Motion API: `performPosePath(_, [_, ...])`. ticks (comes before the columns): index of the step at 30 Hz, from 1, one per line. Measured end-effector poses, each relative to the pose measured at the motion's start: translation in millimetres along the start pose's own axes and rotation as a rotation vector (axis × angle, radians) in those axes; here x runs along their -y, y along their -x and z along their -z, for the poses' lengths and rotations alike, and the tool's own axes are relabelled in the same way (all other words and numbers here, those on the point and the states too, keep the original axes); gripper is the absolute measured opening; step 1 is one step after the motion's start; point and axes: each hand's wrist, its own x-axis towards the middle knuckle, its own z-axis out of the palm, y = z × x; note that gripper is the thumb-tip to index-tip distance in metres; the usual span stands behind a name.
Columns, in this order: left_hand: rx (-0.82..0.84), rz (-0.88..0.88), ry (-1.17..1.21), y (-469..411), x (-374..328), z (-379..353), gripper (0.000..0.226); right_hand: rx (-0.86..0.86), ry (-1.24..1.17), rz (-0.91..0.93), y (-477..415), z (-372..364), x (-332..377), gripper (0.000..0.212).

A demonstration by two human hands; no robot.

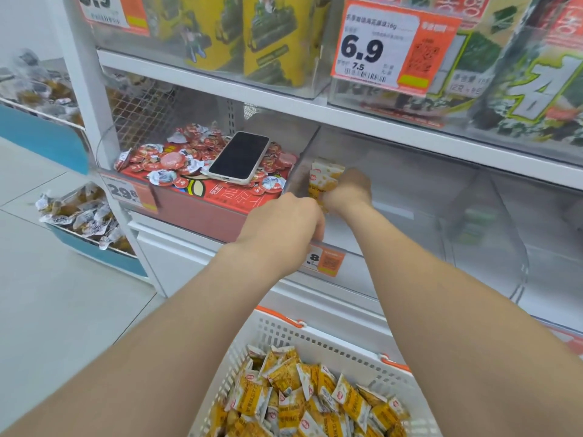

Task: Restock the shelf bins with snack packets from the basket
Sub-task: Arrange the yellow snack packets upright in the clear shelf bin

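Both my arms reach into a clear shelf bin in the middle of the shelf. My right hand grips a bunch of yellow snack packets against the bin's left divider. My left hand is at the bin's front edge, its fingers curled on the lower end of the same bunch. Below me a white basket with orange handles holds several more yellow packets.
A phone lies on red round snack packs in the bin to the left. Seaweed packs and a 6.9 price tag fill the shelf above. Blue-fronted bins of wrapped snacks stand at the left.
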Motion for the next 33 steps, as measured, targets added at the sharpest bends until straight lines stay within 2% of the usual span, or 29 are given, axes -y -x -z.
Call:
performPosePath(2, [-0.007,-0.008,0.011,0.2,0.7,-0.4,0.031,-0.012,-0.006,0.005,-1.3,-0.1,-1.0,0.034])
performPosePath(6, [-0.012,0.001,0.003,-0.3,0.7,-1.7,0.031,-0.058,-0.049,-0.098,-2.0,-2.4,-9.4,0.053])
performPosePath(9, [-0.025,0.014,-0.020,-0.1,-3.0,-0.9,0.032,-0.021,-0.062,-0.087,-1.7,0.3,-12.6,0.031])
performPosePath(11, [-0.030,0.022,-0.051,0.4,-4.9,-0.8,0.032,0.026,-0.047,-0.027,3.7,1.8,-10.8,0.023])
performPosePath(15, [-0.058,0.028,-0.095,6.2,-11.2,-0.3,0.033,0.111,0.061,0.116,23.5,14.0,-11.1,0.024])
performPosePath(17, [-0.124,0.024,-0.134,9.6,-16.7,1.2,0.039,0.061,0.113,0.247,42.3,28.3,-15.4,0.011])
performPosePath(19, [-0.178,0.055,-0.130,14.3,-23.0,4.3,0.040,-0.052,0.103,0.393,72.9,48.1,-21.3,0.021])
performPosePath(21, [-0.178,0.093,-0.101,21.9,-29.9,3.8,0.030,-0.113,0.070,0.529,112.7,67.4,-28.6,0.028])
performPosePath(23, [-0.116,0.093,-0.112,31.4,-35.9,-4.6,0.022,-0.066,0.106,0.635,158.3,84.9,-35.7,0.033])
performPosePath(25, [0.028,0.047,-0.150,42.0,-38.9,-19.7,0.027,0.041,0.232,0.671,199.9,98.8,-45.1,0.032])
performPosePath(29, [0.424,-0.070,-0.132,64.7,-30.3,-67.5,0.018,0.436,0.529,0.637,261.8,106.1,-80.4,0.011])
performPosePath(33, [0.667,-0.125,-0.207,106.0,-29.6,-128.8,0.018,0.700,0.809,0.679,298.8,78.7,-125.5,0.016])
